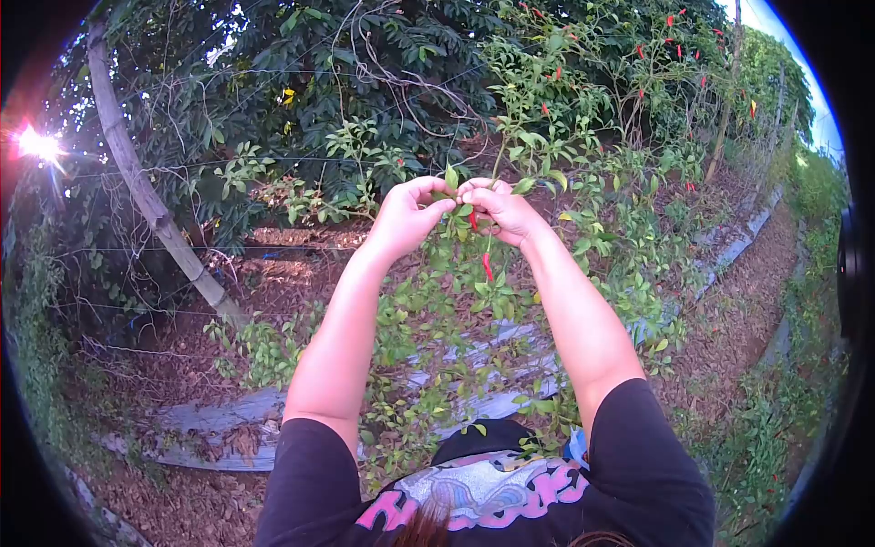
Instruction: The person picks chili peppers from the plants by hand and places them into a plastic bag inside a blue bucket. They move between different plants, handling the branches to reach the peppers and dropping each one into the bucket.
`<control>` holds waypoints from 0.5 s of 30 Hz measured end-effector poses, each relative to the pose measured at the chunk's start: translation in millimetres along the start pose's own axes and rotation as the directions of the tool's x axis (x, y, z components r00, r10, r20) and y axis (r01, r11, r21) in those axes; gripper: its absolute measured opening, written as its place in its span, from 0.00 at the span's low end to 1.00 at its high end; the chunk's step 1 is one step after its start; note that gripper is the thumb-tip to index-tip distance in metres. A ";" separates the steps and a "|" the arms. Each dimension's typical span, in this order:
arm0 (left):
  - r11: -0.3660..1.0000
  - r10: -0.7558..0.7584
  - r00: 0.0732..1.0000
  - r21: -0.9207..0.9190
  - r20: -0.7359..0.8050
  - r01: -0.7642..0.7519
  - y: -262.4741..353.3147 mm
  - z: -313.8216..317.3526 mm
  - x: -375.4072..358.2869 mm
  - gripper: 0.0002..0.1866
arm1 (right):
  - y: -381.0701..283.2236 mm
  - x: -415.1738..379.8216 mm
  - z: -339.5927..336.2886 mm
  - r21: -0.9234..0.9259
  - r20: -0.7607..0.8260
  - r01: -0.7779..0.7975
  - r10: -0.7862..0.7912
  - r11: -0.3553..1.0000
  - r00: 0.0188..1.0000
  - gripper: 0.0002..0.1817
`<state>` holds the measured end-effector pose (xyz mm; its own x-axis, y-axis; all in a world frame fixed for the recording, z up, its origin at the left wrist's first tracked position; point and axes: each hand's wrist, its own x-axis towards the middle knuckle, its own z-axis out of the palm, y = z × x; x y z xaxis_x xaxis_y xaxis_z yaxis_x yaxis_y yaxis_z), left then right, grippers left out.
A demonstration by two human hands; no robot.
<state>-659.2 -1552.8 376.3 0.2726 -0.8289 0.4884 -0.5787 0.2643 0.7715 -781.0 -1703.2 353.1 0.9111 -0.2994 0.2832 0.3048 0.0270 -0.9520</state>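
Both hands are raised and close together at a leafy chilli stem [499,155]. My left hand [408,217] is closed in a pinch beside a small green leaf [451,176]; what lies between its fingertips is too small to make out. The fingers of my right hand [506,211] are closed around the stem. A red chilli [473,220] hangs just under the fingertips, between the two hands. Lower down, a second red chilli [488,266] dangles below my right hand, touched by neither hand.
Chilli plants with several red fruits [670,20] grow at the upper right. A slanted wooden post [150,196] with wires stands on the left. Grey plastic sheeting [219,415] lies on the ground. A leaf-strewn path [738,310] runs along the right. Something dark [483,433] sits near my waist.
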 end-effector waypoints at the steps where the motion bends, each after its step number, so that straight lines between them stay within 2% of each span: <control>1: 0.997 0.035 0.999 -0.066 -0.005 -0.035 -6.8 4.8 4.1 0.08 | -0.1 -4.3 -1.0 -0.007 -0.033 -0.012 0.012 1.000 0.999 0.07; 2: 0.998 0.053 0.998 -0.020 -0.017 -0.054 -12.8 8.1 5.9 0.07 | 1.7 -6.2 -5.2 0.004 -0.046 -0.057 0.057 0.998 0.997 0.07; 5: 0.983 0.150 0.988 0.110 -0.045 -0.145 -19.9 17.2 8.0 0.05 | -4.3 -15.8 -7.2 -0.098 -0.036 0.032 -0.036 0.995 0.999 0.07; 8: 0.925 0.334 0.939 0.223 -0.081 -0.309 -23.4 26.2 11.6 0.05 | -11.1 -18.9 -12.7 -0.366 -0.015 0.187 -0.207 0.911 0.978 0.08; 9: 0.935 0.300 0.952 0.219 -0.060 -0.281 -25.0 26.3 13.2 0.05 | -14.3 -19.1 -14.0 -0.458 0.018 0.243 -0.265 0.855 0.964 0.08; 10: 0.944 0.266 0.963 0.215 -0.040 -0.252 -26.6 25.0 13.7 0.05 | -17.4 -19.2 -17.6 -0.511 0.008 0.183 -0.208 0.840 0.978 0.08; 11: 0.952 0.232 0.973 0.212 -0.021 -0.222 -27.9 25.5 13.7 0.06 | -20.0 -20.6 -19.2 -0.572 0.033 0.214 -0.238 0.792 0.971 0.08; 13: 0.932 0.266 0.964 0.256 -0.010 -0.255 -22.7 29.3 12.6 0.07 | -32.3 -27.0 -15.3 -0.681 0.091 0.272 -0.290 0.680 0.953 0.08; 14: 0.922 0.284 0.959 0.277 -0.005 -0.271 -20.6 30.8 11.6 0.08 | -31.6 -25.2 -16.2 -0.768 0.169 0.359 -0.374 0.530 0.912 0.08; 15: 0.935 0.255 0.967 0.254 0.004 -0.247 -21.1 31.5 11.6 0.09 | -32.4 -24.2 -16.2 -0.807 0.190 0.376 -0.403 0.455 0.896 0.08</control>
<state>-668.1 -1583.5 352.8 0.1129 -0.7363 0.6672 -0.8035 0.3273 0.4972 -817.5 -1712.3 375.3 0.7459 -0.0983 0.6588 0.2570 -0.8700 -0.4208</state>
